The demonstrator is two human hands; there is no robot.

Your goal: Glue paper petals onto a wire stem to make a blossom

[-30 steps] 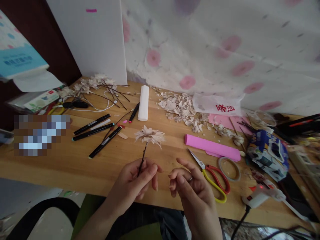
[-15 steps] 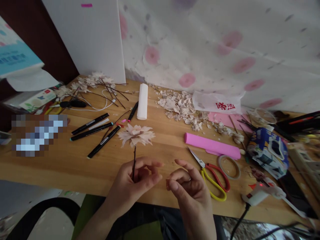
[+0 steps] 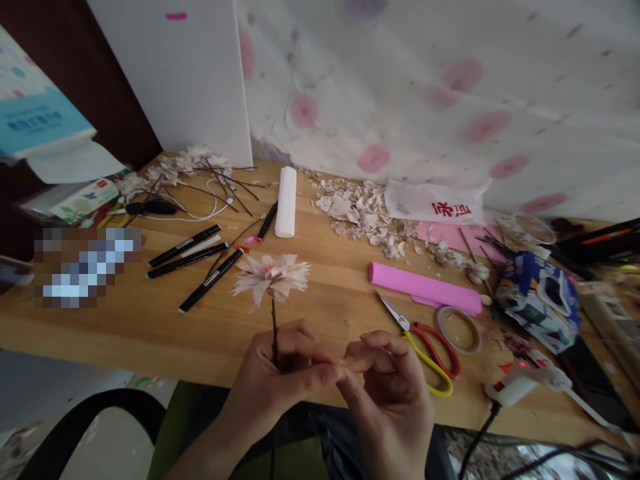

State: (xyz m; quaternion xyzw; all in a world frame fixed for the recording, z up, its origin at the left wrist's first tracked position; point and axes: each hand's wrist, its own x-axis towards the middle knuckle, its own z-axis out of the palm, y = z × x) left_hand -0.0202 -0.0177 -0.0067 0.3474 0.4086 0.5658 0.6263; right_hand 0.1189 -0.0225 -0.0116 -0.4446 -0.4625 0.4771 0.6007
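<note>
My left hand (image 3: 280,373) is closed around a thin dark stem topped by a pale paper flower (image 3: 271,277), which stands upright over the wooden table (image 3: 150,327). My right hand (image 3: 387,387) is curled in a pinch, and its fingertips meet the left thumb tip just right of the stem. Whatever the right fingers pinch is too small to make out. Yellow-and-red scissors (image 3: 425,347) lie just right of my right hand.
Black markers (image 3: 200,260) lie to the left, and a white roll (image 3: 286,202) sits behind them. Pale petal scraps (image 3: 365,217), a pink roll (image 3: 425,288), a tape ring (image 3: 457,330) and a glue gun (image 3: 525,387) with its cord lie to the right. More stemmed flowers (image 3: 195,163) rest at the back left.
My hands have come together: the right fingertips now touch the left thumb. The flower has swung from leaning right to standing nearly upright and turned its face.
</note>
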